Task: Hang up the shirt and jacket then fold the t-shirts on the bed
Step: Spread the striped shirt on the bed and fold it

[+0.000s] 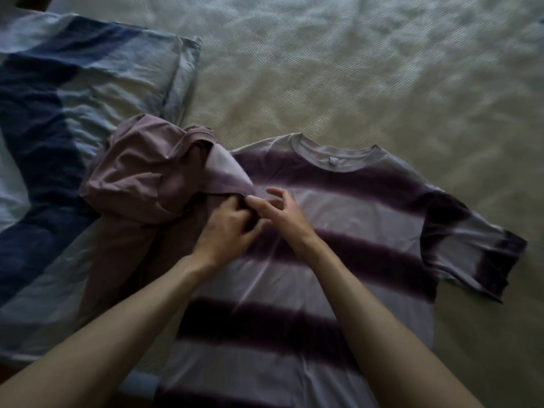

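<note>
A striped t-shirt is being spread collar-away on the bed, its left sleeve being pinched by both the left hand and right hand. That sleeve is being held folded inward against a crumpled mauve t-shirt just beside it.

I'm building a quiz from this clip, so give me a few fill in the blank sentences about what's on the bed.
1. The striped t-shirt lies spread flat with its collar pointing ____ from the person.
2. The plain mauve t-shirt lies crumpled on the striped one's ____ side in the picture.
3. Both hands, left hand and right hand, meet at the striped shirt's ____.

Missing words: away; left; sleeve
</note>
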A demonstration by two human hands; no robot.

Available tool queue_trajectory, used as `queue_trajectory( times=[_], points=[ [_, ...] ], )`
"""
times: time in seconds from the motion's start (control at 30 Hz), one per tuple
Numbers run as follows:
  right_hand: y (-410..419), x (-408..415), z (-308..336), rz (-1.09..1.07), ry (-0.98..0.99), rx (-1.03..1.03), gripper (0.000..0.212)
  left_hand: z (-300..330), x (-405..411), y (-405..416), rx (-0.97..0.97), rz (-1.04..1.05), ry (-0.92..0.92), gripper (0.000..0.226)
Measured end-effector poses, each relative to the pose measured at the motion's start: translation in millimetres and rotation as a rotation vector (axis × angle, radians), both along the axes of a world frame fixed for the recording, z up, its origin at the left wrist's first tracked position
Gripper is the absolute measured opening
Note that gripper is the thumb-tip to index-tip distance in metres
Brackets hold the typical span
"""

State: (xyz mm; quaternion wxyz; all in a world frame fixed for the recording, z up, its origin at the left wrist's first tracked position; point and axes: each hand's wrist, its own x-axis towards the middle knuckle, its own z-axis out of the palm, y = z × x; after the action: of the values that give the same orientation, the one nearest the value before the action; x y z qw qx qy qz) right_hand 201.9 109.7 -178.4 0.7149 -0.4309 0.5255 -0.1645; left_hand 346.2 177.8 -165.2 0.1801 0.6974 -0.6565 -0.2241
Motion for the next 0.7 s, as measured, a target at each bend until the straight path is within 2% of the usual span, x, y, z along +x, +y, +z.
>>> queue_trajectory(
  times=[0.07,0.1,0.2,0.23,0.33,0.4,0.47,0.5,0.6,0.7],
  points=[
    [-6.1,3.9,2.7,-0.01,0.078,-0.03,0.082,11.4,-16.8,-15.8,0.036,-0.3,-0.005,0.036],
    [-9.3,0.8,-1.1,-0.036,0.128,-0.02,0.085,14.0,-19.2,-23.2,0.1,-0.36,0.022,0.037],
    [-16.5,-17.9,-14.9,-0.087,0.14,0.101,0.093,-2.6,-11.1,-39.1,0.215,-0.354,0.089,0.038],
    [-18.7,-25.0,-17.8,-0.096,0.118,0.147,0.09,-11.7,-8.2,-42.8,0.204,-0.385,0.065,0.044],
    [-25.9,-37.2,-21.9,-0.151,0.045,0.244,0.058,-36.6,-6.3,-55.7,0.166,-0.437,0.052,0.049],
    [-30.0,-42.0,-28.1,-0.15,0.073,0.287,0.054,-41.7,-9.1,-66.4,0.178,-0.383,-0.071,0.052],
    [-30.7,-42.9,-34.9,-0.099,0.148,0.262,0.066,-42.8,-9.3,-74.8,0.326,-0.243,-0.265,0.068],
    [-30.0,-43.9,-38.1,-0.055,0.202,0.227,0.073,-40.6,-9.3,-79.7,0.381,-0.184,-0.301,0.079],
    [-26.8,-48.2,-40.4,0.027,0.321,0.084,0.081,-38.8,-12.3,-95.2,0.29,-0.198,-0.263,0.098],
    [-31.2,-49.2,-42.9,-0.006,0.374,-0.021,0.065,-45.5,-10.2,-110.3,0.194,-0.164,-0.284,0.098]
  ],
)
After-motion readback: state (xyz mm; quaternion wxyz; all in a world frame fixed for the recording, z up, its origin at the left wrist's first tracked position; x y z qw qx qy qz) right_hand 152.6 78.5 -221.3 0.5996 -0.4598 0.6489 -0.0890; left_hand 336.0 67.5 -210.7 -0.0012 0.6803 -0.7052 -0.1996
